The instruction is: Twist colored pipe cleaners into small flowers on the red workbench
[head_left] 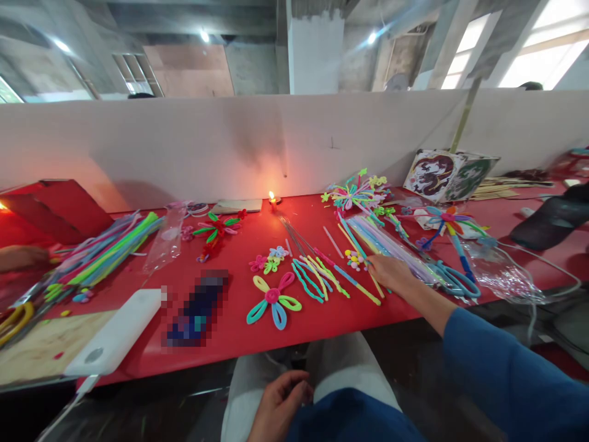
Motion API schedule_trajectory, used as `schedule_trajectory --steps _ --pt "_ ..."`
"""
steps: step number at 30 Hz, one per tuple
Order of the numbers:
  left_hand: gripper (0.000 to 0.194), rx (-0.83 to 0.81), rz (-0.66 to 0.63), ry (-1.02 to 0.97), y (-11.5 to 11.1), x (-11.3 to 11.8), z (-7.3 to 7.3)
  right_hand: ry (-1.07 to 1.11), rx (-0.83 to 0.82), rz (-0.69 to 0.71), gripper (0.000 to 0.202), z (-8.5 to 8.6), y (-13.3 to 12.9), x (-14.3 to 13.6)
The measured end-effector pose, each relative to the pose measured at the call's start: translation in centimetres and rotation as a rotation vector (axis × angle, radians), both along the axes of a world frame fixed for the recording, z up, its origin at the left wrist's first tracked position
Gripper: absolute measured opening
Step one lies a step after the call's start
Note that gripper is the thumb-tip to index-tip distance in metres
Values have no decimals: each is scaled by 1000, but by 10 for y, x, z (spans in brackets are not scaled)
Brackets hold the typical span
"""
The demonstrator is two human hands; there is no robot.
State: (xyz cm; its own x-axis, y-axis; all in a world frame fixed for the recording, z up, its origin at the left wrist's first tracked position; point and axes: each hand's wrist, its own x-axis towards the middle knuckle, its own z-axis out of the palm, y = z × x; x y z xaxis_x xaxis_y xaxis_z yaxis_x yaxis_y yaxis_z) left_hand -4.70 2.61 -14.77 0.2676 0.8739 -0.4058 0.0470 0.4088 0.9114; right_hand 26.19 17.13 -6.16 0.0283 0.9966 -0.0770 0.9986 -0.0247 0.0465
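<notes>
My right hand [390, 274] reaches across the red tabletop, fingers bent down over a few long pipe cleaners [352, 236]. Its fingertips are beside a small cluster of pom-poms [354, 260]; what they pinch, if anything, is hidden. Over my lap, my left hand [284, 399] is loosely curled with nothing visible in it. A pipe-cleaner flower [272, 296] with looped petals and a pink centre lies in front of me. Behind it are small looped blossoms [271, 263]. Cut pipe-cleaner pieces [308, 279] and thin wire stems [294, 233] lie to its right.
A lit candle [273, 202] burns near the white partition [197, 147]. Blue-handled scissors [453, 279] lie on the right, near a bagged bundle of pipe cleaners [391, 245]. A white power bank [117, 334] and a blurred-out phone [197, 310] are left. Another person's hand [21, 258] shows at far left.
</notes>
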Motion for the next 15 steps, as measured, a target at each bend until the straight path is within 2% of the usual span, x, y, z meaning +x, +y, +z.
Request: schedule_trajectory --steps 4,8,12,15 --pt "38 -16 8 7 1 0 -4 5 -35 8 28 0 -3 2" --pt "36 -56 33 -7 6 -1 -18 1 1 -13 29 11 -1 0" --pt "40 -198 44 36 13 0 -36 23 43 29 30 21 22 -21" --pt "40 -299 99 -7 16 1 -47 33 7 67 25 20 47 -42"
